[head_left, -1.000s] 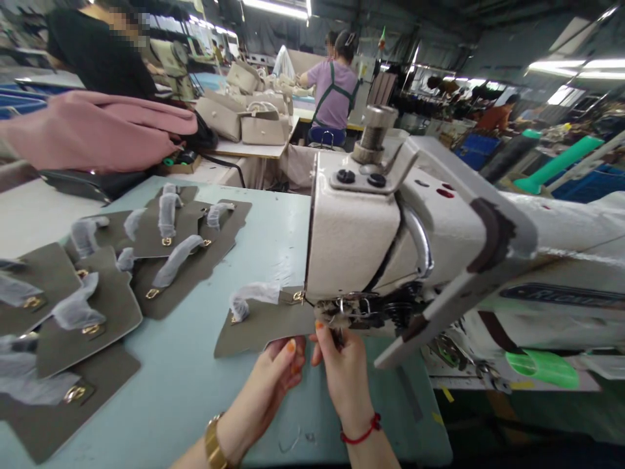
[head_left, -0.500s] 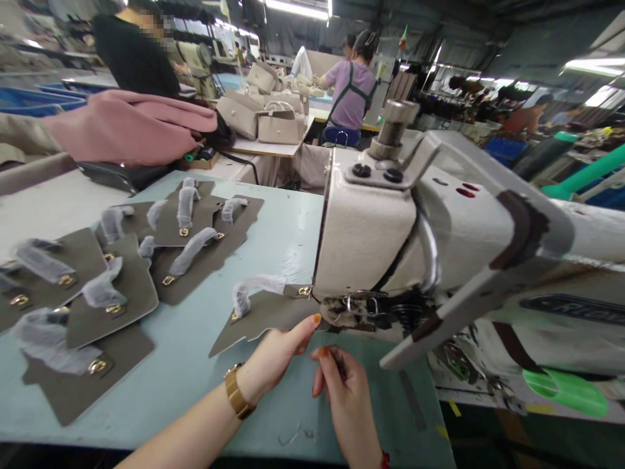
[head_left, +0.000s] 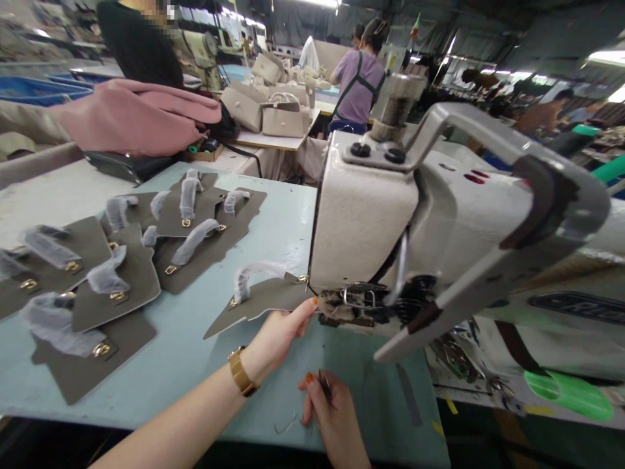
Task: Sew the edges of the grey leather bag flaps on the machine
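Note:
My left hand [head_left: 280,329], with a gold watch at the wrist, pinches the near right edge of a grey-brown panel [head_left: 266,296] beside the sewing machine head [head_left: 364,228]. The panel bears a plastic-wrapped handle [head_left: 254,270] with gold buckles, and its right end is hidden at the machine. Lower right, my right hand [head_left: 332,404] is closed around a small dark pointed metal tool [head_left: 325,385], just above the blue-green table. Loose thread [head_left: 286,425] lies left of my right hand.
Several similar panels with wrapped handles [head_left: 117,280] overlap on the left of the table [head_left: 195,352]. Pink material [head_left: 137,117] and beige bags [head_left: 283,120] are farther back. Two people, in black [head_left: 139,45] and purple [head_left: 359,85], are beyond. A grey metal bar [head_left: 459,293] angles down at right.
My right hand has moved down and left, away from the machine, and its tool shows more clearly. The panel's left end has shifted slightly; my left hand keeps hold of it.

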The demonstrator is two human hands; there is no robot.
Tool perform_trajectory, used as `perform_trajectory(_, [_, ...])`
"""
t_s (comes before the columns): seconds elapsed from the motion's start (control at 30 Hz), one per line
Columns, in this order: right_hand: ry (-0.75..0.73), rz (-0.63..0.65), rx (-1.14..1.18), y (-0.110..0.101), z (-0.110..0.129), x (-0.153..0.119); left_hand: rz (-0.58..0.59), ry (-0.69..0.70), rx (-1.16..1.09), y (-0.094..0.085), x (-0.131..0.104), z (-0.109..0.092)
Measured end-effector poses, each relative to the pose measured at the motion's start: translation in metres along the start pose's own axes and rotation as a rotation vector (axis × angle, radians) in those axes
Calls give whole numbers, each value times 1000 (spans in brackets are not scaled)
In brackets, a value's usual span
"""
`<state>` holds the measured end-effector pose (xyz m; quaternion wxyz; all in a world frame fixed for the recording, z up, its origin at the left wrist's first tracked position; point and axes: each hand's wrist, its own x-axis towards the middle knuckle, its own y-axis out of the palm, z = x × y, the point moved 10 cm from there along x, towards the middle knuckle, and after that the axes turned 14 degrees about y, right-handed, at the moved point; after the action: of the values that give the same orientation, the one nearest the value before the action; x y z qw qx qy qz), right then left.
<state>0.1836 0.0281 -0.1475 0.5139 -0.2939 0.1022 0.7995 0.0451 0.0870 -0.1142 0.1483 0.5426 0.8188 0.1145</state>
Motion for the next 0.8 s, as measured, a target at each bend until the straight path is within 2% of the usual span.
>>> perform_trajectory(0.1, [-3,21,-4,1,0,0,32,2,-15,5,0,-1])
perform_trajectory(0.23, [-5,10,-21,0,1,-1,8,15,-42,7,-1,0])
perform_trajectory(0.53, [14,37,18,0,-5,1,-152,-3,-47,1,-8,2])
perform_trajectory(0.8, [24,78,64,0,-10,2,-351,-51,-38,3,-31,8])
